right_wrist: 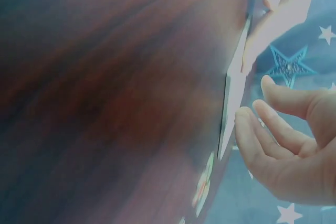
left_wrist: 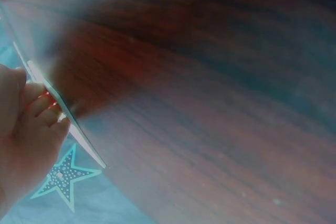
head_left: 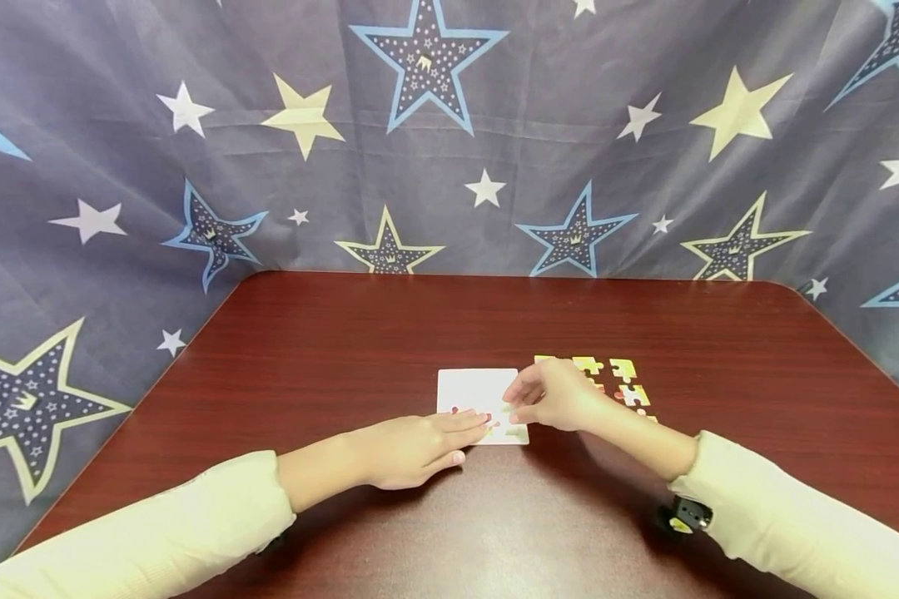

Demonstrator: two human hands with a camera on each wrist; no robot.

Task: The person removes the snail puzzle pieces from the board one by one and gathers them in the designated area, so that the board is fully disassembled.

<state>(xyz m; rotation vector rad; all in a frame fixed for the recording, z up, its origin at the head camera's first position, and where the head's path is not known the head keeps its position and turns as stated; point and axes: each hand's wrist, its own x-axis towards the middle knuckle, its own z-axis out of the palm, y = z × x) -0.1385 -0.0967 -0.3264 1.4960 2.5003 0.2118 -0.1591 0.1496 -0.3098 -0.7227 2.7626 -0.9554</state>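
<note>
A white puzzle board with some coloured patches lies on the table. My left hand rests flat on its lower left part, fingers stretched over the red patches; the left wrist view shows the fingers along the board's edge. My right hand hovers at the board's right edge. In the right wrist view, its fingers bend loosely close to the board, the thumb stands apart from them, and no piece shows between. Jigsaw pieces lie just right of the board, partly hidden by the right hand and forearm.
The dark red wooden table extends around the board on all sides. A grey star-patterned cloth hangs behind and beside it. A small black device sits at the right wrist, under the sleeve's cuff.
</note>
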